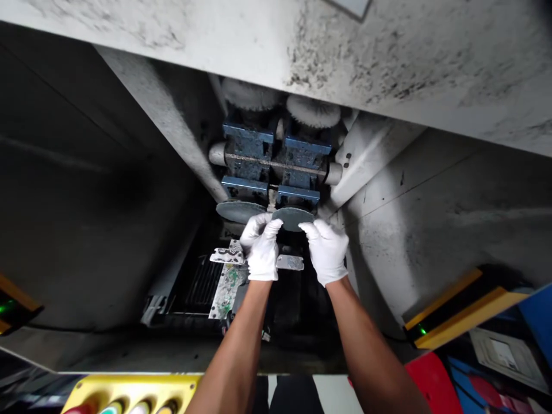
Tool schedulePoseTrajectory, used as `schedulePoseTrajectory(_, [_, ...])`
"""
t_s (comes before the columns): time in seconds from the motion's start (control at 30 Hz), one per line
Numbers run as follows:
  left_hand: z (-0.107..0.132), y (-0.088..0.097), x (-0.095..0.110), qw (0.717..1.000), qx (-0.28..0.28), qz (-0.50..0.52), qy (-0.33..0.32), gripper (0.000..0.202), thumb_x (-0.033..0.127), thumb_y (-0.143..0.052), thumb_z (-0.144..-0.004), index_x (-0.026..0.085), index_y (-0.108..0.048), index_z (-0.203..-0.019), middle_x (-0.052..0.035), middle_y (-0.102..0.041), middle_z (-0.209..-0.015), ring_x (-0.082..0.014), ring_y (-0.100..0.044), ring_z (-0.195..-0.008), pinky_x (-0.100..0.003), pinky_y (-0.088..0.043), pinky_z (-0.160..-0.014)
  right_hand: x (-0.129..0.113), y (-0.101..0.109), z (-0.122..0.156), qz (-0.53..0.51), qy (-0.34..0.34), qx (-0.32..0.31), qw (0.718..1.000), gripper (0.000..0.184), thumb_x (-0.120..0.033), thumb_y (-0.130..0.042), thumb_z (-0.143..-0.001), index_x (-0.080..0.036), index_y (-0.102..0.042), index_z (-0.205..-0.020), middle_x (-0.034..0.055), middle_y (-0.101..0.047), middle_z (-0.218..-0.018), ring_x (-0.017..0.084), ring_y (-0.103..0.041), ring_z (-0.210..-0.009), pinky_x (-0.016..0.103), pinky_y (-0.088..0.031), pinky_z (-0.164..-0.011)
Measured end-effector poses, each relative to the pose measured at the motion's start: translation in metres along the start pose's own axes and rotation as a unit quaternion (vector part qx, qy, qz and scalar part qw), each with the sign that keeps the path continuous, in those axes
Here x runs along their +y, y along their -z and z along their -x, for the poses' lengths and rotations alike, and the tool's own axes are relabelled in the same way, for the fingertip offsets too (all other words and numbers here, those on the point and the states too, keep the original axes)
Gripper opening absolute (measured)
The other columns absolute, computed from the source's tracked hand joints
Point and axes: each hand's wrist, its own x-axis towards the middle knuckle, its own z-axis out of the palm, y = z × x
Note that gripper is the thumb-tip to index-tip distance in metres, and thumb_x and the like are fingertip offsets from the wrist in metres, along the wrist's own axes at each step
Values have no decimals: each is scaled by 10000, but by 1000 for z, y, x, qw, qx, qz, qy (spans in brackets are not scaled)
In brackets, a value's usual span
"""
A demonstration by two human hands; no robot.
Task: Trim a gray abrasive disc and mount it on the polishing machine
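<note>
Both hands wear white gloves and reach into a machine. A grey, round sanding disc (292,218) sits at the lower end of the right-hand blue head. On its left edge, my left hand (262,244) pinches with thumb and fingers. The fingers of my right hand (325,247) are closed on the opposite edge. Beside it, a second grey disc (240,211) is at the bottom of the left-hand blue head. Below the discs are two flat metal pieces, one patterned plate (227,256) left of my left hand and one plain plate (290,263) between my hands.
White fluffy wheels (313,111) top the blue heads (302,152). A pale beam (259,34) crosses above, and grey walls (431,201) flank the space. Yellow-framed sensor bars (466,310) stand at both sides. A yellow button box (133,391) is at the lower left.
</note>
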Motion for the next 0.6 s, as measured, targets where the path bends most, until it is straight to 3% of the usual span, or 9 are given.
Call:
schedulePoseTrajectory(0.13, [-1,-1,-4,1000,7,-6,-25,193,297,-785,-641,191,-651,-730,20,-672,-723,-156,-606,-708,-283,-502,-728,-1,0,2,24,15,22,999,421,-473,-507,-953,-214,-720,-699,5,-632,-625,126,-485,-576,263,-348,-605])
schedulePoseTrajectory(0.3, [0,-1,-3,999,8,-32,-25,186,307,-779,-656,189,-644,-705,25,-648,-681,-144,-571,-661,-268,-476,-686,-5,2,3,66,-38,25,997,327,-471,-566,-916,-245,-769,-796,13,-661,-649,153,-536,-618,283,-351,-620])
schedulePoseTrajectory(0.47, [-1,5,0,997,12,-69,-9,368,319,-818,-648,197,-489,-538,85,-455,-495,-84,-393,-516,-216,-363,-560,-7,4,1,63,-77,22,995,305,-495,-601,-878,-253,-760,-782,15,-655,-668,163,-547,-651,287,-350,-627])
schedulePoseTrajectory(0.53, [0,7,0,997,-10,-80,17,456,372,-810,-670,197,-435,-479,86,-373,-420,-74,-313,-449,-223,-295,-485,-9,2,1,26,-116,22,993,317,-506,-633,-843,-237,-737,-712,4,-615,-619,156,-510,-622,288,-338,-611])
schedulePoseTrajectory(0.6, [1,8,0,993,-68,-80,56,475,466,-758,-721,193,-481,-447,54,-416,-390,-80,-324,-404,-243,-270,-442,-12,0,2,-28,-162,22,986,360,-513,-648,-820,-211,-691,-630,-10,-556,-561,144,-463,-586,284,-331,-584])
